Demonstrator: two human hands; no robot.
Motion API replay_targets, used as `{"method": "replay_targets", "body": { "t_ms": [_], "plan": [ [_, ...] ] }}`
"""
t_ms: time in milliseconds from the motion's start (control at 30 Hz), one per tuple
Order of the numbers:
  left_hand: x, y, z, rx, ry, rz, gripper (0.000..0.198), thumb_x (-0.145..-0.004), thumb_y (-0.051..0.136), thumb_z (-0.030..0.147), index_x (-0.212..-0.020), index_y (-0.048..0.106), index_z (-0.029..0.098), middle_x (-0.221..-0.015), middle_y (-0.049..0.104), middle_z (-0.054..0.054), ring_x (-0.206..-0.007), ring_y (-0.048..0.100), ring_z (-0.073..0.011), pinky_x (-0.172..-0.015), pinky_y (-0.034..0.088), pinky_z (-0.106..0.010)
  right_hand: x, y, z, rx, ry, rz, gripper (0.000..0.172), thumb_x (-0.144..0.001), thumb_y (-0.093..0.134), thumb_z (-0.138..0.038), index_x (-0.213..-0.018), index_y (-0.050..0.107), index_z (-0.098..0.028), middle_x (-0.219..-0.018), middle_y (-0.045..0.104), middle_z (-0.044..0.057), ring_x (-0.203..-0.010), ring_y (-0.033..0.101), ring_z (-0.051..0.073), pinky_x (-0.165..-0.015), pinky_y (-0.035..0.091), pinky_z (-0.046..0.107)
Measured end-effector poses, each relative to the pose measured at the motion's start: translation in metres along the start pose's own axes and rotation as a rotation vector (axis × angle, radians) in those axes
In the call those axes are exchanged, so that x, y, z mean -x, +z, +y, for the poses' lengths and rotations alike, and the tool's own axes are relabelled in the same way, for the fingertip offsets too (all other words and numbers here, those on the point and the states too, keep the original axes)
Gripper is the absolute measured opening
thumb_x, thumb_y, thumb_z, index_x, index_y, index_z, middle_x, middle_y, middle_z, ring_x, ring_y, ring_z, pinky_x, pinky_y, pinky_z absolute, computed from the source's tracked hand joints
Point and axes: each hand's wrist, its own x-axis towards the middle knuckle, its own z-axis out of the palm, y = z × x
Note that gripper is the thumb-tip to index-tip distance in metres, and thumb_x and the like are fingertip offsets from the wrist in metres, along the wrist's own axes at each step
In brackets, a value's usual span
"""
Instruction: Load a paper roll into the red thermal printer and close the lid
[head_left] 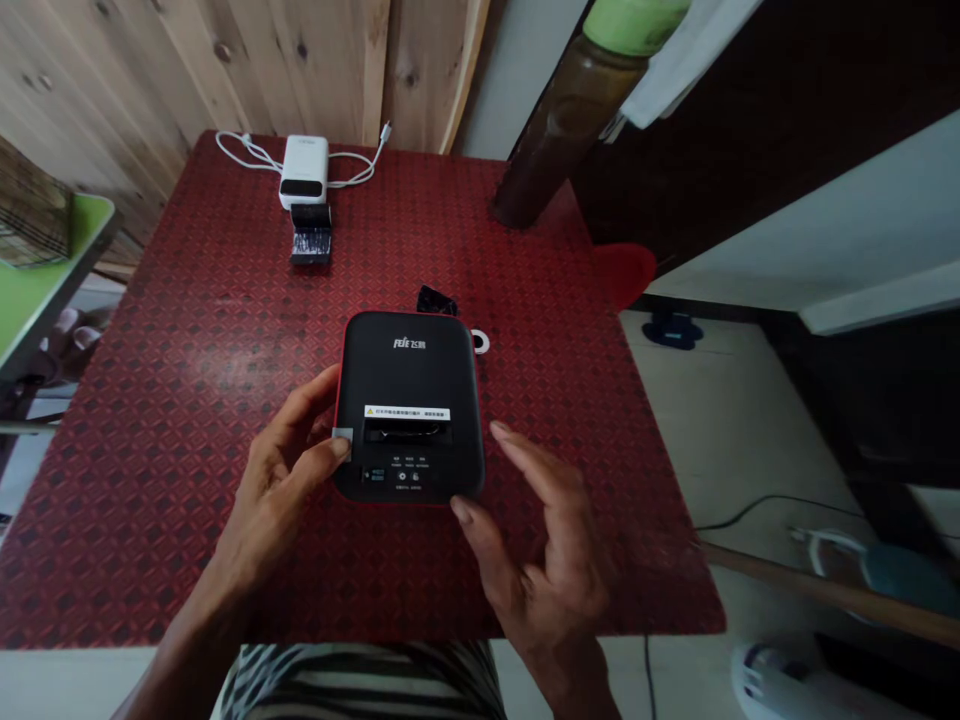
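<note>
A black label or receipt printer (409,375) with red lower edges lies on the red patterned table (187,430). It carries a white warning strip, a paper slot, a small display and buttons. My left hand (281,460) grips its left side, thumb on a small grey tab (342,443) and fingers around the edge. At the lower right corner, my right hand (536,550) is open, thumb and fingers apart; the thumb is close to the corner, and I cannot tell if it touches. Behind the printer are a dark crumpled piece (436,300) and a white ring (482,342), both partly hidden.
At the back left sits a white power bank (305,160) with a white cable, a black curled strip (311,240) in front. A tall dark bottle (562,120) with a green lid stands at the back right. A red stool (626,272) shows beyond the right edge.
</note>
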Motion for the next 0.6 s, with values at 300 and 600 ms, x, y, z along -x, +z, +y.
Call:
{"method": "replay_targets", "body": {
  "t_ms": [300, 600],
  "plan": [
    [0.001, 0.003, -0.002, 0.059, -0.053, 0.029, 0.056, -0.099, 0.084, 0.043, -0.155, 0.075, 0.040, -0.163, 0.072, -0.004, -0.146, 0.071, -0.0404, -0.120, 0.061, -0.055, 0.025, 0.026, 0.004, 0.029, 0.146, -0.075, 0.067, -0.111, 0.072, -0.058, -0.165, 0.055, -0.022, -0.136, 0.084, 0.018, -0.119, 0.086, 0.033, -0.093, 0.076, 0.046],
    [0.001, 0.014, 0.008, 0.099, -0.078, 0.067, 0.052, -0.098, 0.084, 0.037, -0.149, 0.078, 0.037, -0.157, 0.076, -0.003, -0.149, 0.069, -0.0386, -0.124, 0.058, -0.055, 0.026, 0.025, 0.010, 0.065, 0.129, -0.081, 0.062, -0.112, 0.070, -0.055, -0.162, 0.059, -0.020, -0.129, 0.086, 0.017, -0.111, 0.087, 0.032, -0.087, 0.075, 0.045]
  ]
}}
